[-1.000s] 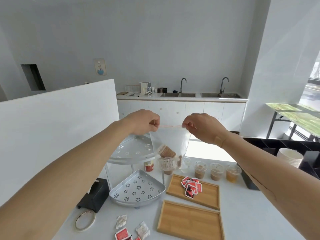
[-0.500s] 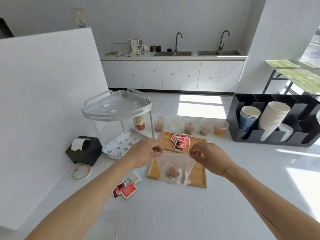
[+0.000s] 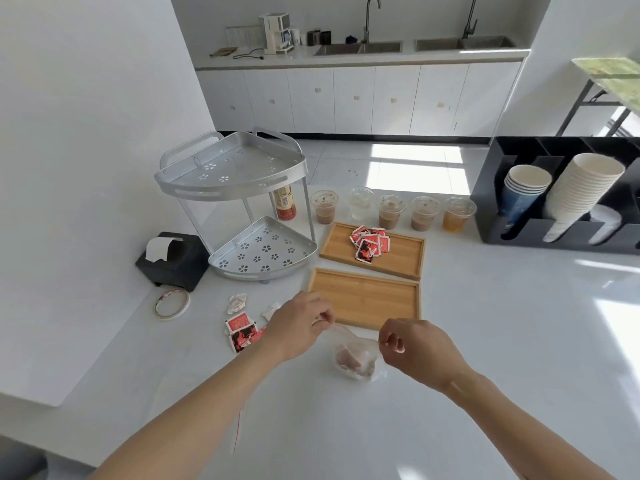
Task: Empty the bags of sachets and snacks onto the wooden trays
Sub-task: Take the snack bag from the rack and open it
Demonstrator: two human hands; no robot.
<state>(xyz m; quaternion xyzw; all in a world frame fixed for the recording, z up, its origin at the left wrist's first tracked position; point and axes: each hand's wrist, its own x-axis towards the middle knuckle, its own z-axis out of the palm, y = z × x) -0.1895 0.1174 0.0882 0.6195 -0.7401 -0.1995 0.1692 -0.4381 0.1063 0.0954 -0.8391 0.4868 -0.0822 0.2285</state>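
Note:
A clear plastic bag [image 3: 356, 360] with brownish snack packets inside rests low over the white counter, just in front of the near wooden tray [image 3: 363, 297]. My left hand [image 3: 298, 325] pinches the bag's top edge on the left, and my right hand [image 3: 415, 348] pinches it on the right. The near tray holds nothing. The far wooden tray [image 3: 403, 252] carries a pile of red sachets [image 3: 369, 244]. Loose red sachets [image 3: 242, 332] and two white crumpled packets [image 3: 237, 303] lie on the counter left of my left hand.
A two-tier metal corner rack [image 3: 239, 206] stands at the left, with a black tissue box [image 3: 173, 259] and a tape roll [image 3: 172, 303] beside it. Several lidded drink cups [image 3: 391, 211] line up behind the trays. A black organiser with stacked paper cups [image 3: 568, 195] sits at right.
Both hands have brought the bag down from chest height to just above the counter, in front of the near tray. My view has tilted down toward the counter.

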